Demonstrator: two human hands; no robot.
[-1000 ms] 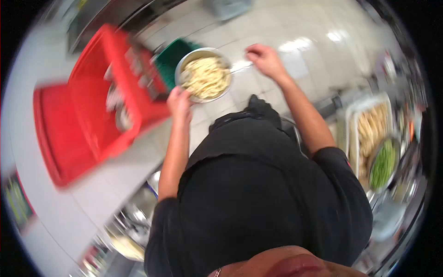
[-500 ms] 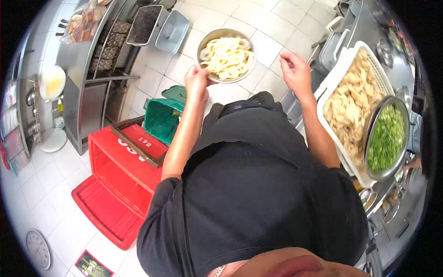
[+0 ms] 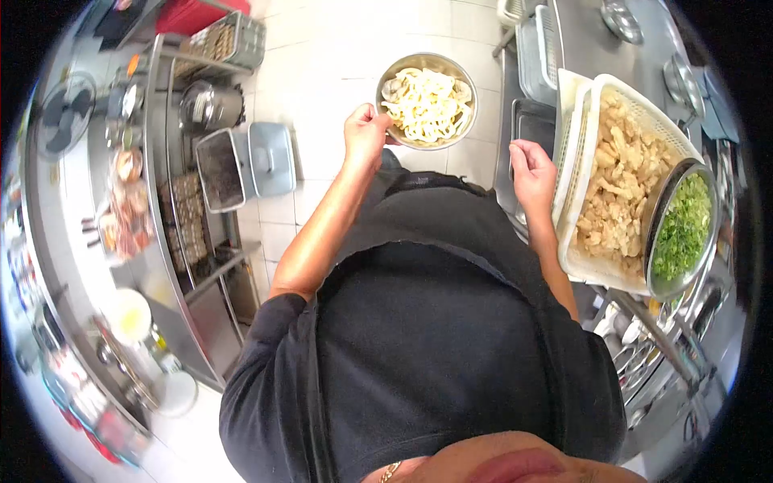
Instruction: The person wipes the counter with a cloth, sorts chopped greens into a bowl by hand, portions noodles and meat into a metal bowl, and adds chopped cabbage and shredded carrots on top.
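Note:
A round metal bowl [image 3: 469,127] filled with pale, thick noodle-like strips [image 3: 427,105] is held out in front of my body. My left hand [image 3: 366,137] grips its left rim, thumb on top. To the right of the bowl, apart from it, my right hand [image 3: 533,169] hangs with its thumb and fingertips drawn together; nothing shows between them. Close by on the right stands a white basket [image 3: 570,233] of light brown, battered-looking pieces [image 3: 624,177]. A metal bowl of chopped greens [image 3: 683,229] rests at the basket's right side.
Grey bins [image 3: 272,161] stand on the tiled floor [image 3: 318,72] at the left, beside a metal shelf unit [image 3: 197,282] with egg trays [image 3: 187,221]. A steel counter [image 3: 584,36] runs along the right, with utensils [image 3: 636,346] near its lower end.
The view has turned, and the red crate and green bin have left it. The bowl, still in my left hand, now appears further right. My right hand appears nearer the white basket.

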